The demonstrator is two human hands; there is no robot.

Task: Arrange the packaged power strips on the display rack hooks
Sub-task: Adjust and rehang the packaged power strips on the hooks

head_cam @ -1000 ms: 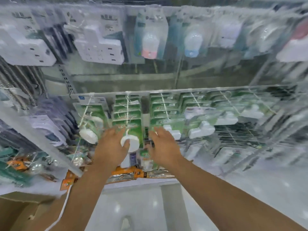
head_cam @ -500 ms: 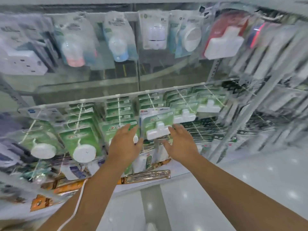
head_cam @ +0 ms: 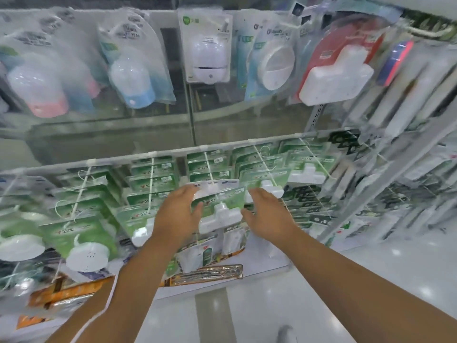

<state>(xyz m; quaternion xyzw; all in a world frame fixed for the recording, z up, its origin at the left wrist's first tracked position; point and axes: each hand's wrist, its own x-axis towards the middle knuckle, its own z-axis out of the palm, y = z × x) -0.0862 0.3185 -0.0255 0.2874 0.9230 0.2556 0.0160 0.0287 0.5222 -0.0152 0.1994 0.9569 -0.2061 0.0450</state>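
Both hands risen: left hand [head_cam: 176,214], right hand [head_cam: 268,215] open, flanking green T-shaped adapter pack [head_cam: 218,206], left fingertips touching.

We see the front power strip package [head_cam: 218,206] at the centre of the lower row: a green card with a white top band, carrying a white T-shaped adapter under clear plastic. It hangs tilted on its white hook [head_cam: 209,167], foremost of a stack of matching green cards. At its 9 o'clock hangs another like package [head_cam: 141,219]; at its 2 o'clock, two more [head_cam: 269,184] [head_cam: 306,169]. All are blurred.
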